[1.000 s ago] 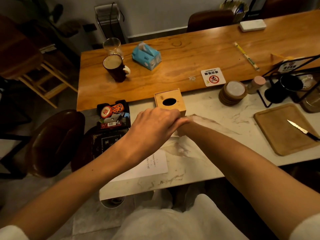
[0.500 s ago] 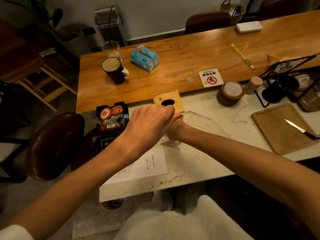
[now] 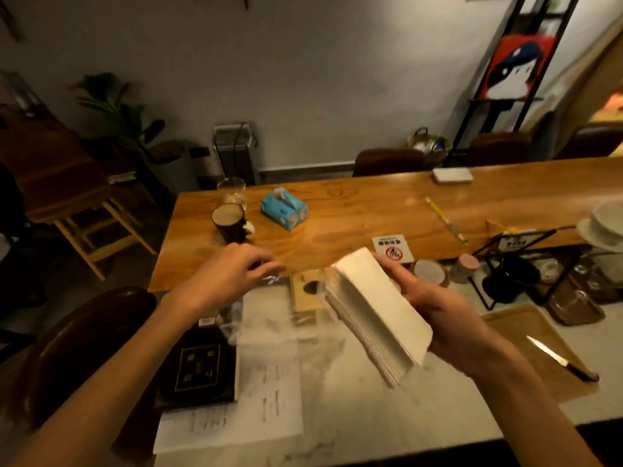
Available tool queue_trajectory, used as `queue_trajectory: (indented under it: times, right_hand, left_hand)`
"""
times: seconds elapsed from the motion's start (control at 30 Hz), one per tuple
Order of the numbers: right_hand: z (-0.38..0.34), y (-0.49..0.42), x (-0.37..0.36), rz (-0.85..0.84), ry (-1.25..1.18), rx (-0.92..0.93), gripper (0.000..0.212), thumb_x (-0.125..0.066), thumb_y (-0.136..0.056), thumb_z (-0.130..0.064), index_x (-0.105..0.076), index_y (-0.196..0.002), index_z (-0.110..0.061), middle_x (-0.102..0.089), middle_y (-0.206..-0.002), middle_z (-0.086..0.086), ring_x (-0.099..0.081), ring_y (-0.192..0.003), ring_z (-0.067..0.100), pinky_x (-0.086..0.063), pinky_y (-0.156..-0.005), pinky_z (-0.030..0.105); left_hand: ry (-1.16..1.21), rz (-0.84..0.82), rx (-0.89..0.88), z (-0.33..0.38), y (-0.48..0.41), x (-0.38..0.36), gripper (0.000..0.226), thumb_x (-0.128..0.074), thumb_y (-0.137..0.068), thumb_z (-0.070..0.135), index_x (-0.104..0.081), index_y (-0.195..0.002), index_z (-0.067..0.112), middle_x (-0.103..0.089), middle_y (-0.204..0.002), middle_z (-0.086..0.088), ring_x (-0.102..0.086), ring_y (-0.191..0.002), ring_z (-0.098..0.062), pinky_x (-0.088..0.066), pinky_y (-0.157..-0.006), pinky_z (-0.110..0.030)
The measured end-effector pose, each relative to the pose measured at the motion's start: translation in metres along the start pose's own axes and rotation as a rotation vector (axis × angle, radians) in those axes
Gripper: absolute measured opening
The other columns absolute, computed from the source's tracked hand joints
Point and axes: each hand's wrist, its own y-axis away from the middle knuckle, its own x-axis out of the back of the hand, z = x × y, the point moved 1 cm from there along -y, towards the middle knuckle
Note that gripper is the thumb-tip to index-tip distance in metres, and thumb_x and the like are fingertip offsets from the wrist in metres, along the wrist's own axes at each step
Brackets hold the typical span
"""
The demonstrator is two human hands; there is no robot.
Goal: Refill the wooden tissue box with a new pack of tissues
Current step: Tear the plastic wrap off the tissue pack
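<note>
Head view. Clasping tilted tissue stack [image 3: 377, 315] in right grip [image 3: 438, 315], up above desk [image 3: 371, 416]. Pinching blurred clear wrapper [image 3: 236, 318] in left grip [image 3: 229, 278], fingers curled. Spotted wooden tissue box [image 3: 301, 299] on desk between 2 grips, partly behind stack's edge.

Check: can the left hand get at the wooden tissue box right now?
Probably yes. The left hand hovers close beside the wooden tissue box; only the clear wrapper that it seems to pinch hangs there, so it isn't free to grip.

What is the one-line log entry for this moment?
step: unwrapping | right hand: grips tissue stack | left hand: pinches clear wrapper | wooden tissue box: untouched, behind stack
</note>
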Motion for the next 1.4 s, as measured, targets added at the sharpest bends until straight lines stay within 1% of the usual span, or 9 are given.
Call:
queue_trajectory:
  times: [0.17, 0.27, 0.37, 0.5, 0.7, 0.97, 1.27, 1.37, 1.4]
  right_hand:
    - [0.019, 0.010, 0.024, 0.026, -0.316, -0.038, 0.069, -0.057, -0.073, -0.074, -0.056, -0.132, -0.037, -0.069, -0.123, 0.008, -0.063, -0.112, 0.031, -0.051, -0.087, 0.044]
    - [0.027, 0.005, 0.040, 0.150, -0.144, -0.025, 0.083, -0.082, -0.057, -0.059, -0.050, -0.130, -0.039, -0.074, -0.108, 0.004, -0.072, -0.090, 0.021, -0.059, -0.067, 0.034]
    - [0.030, -0.003, 0.058, 0.285, -0.074, 0.019, 0.076, -0.078, -0.067, -0.053, -0.043, -0.134, -0.040, -0.069, -0.112, 0.005, -0.070, -0.095, 0.023, -0.058, -0.066, 0.032]
    - [0.055, -0.026, 0.084, 0.457, 0.060, 0.009, 0.055, -0.062, -0.086, -0.040, -0.036, -0.134, -0.038, -0.059, -0.115, -0.003, -0.060, -0.098, 0.016, -0.052, -0.068, 0.031]
    - [0.143, -0.058, 0.099, 0.518, 0.228, -0.190, 0.077, -0.063, -0.088, -0.048, -0.025, -0.152, -0.026, -0.041, -0.150, 0.007, -0.047, -0.121, 0.026, -0.044, -0.091, 0.046]
    - [0.211, -0.068, 0.096, 0.508, 0.310, -0.246, 0.072, -0.063, -0.090, -0.041, -0.029, -0.149, -0.018, -0.044, -0.148, 0.012, -0.052, -0.116, 0.027, -0.047, -0.097, 0.042]
    - [0.249, -0.073, 0.096, 0.553, 0.419, -0.301, 0.075, -0.063, -0.091, -0.040, -0.024, -0.151, -0.016, -0.038, -0.153, 0.012, -0.044, -0.132, 0.033, -0.038, -0.105, 0.043]
    - [0.254, -0.078, 0.097, 0.540, 0.543, -0.305, 0.082, -0.060, -0.089, -0.050, -0.017, -0.153, -0.021, -0.032, -0.156, 0.009, -0.040, -0.136, 0.034, -0.036, -0.108, 0.048]
    - [0.256, -0.080, 0.098, 0.546, 0.581, -0.306, 0.085, -0.060, -0.088, -0.053, -0.016, -0.153, -0.023, -0.032, -0.157, 0.008, -0.040, -0.136, 0.034, -0.036, -0.109, 0.051]
  left_hand:
    - [-0.006, -0.024, 0.076, -0.014, -0.004, -0.004, 0.016, -0.053, -0.094, 0.043, -0.067, -0.096, 0.037, -0.067, -0.088, 0.016, -0.058, -0.081, 0.004, -0.042, -0.067, -0.018]
    - [-0.006, -0.060, 0.123, -0.021, -0.003, -0.003, 0.021, -0.053, -0.092, 0.044, -0.069, -0.101, 0.034, -0.067, -0.095, 0.014, -0.058, -0.088, -0.001, -0.048, -0.076, -0.025]
    - [0.045, -0.027, 0.134, -0.022, 0.007, 0.012, 0.015, -0.054, -0.094, 0.039, -0.068, -0.100, 0.037, -0.068, -0.100, 0.013, -0.061, -0.092, -0.004, -0.053, -0.086, -0.036]
    - [-0.030, 0.338, 0.046, -0.010, 0.038, 0.063, 0.013, -0.058, -0.092, 0.032, -0.067, -0.099, 0.037, -0.070, -0.101, 0.011, -0.066, -0.091, -0.011, -0.055, -0.084, -0.044]
    - [-0.508, 0.759, -0.307, 0.026, 0.105, 0.094, 0.034, -0.065, -0.086, 0.047, -0.074, -0.103, 0.019, -0.075, -0.092, -0.001, -0.072, -0.073, -0.020, -0.056, -0.056, -0.042]
    - [-0.631, 0.550, -0.508, -0.020, 0.126, -0.018, 0.025, -0.057, -0.093, 0.035, -0.072, -0.103, 0.017, -0.066, -0.064, 0.002, -0.051, -0.042, -0.010, -0.033, -0.042, -0.017]
    - [-0.523, 0.364, -0.248, -0.128, 0.142, -0.166, 0.042, -0.033, -0.104, 0.037, -0.070, -0.099, 0.020, -0.068, -0.076, 0.004, -0.058, -0.051, -0.006, -0.040, -0.045, -0.014]
    - [-0.560, 0.281, -0.221, -0.147, 0.138, -0.181, 0.010, -0.065, -0.089, 0.028, -0.069, -0.096, 0.021, -0.067, -0.081, 0.002, -0.056, -0.047, -0.004, -0.039, -0.045, -0.012]
    - [-0.575, 0.243, -0.200, -0.150, 0.136, -0.186, 0.024, -0.082, -0.074, 0.022, -0.070, -0.095, 0.021, -0.068, -0.084, 0.000, -0.056, -0.046, -0.004, -0.042, -0.043, -0.013]
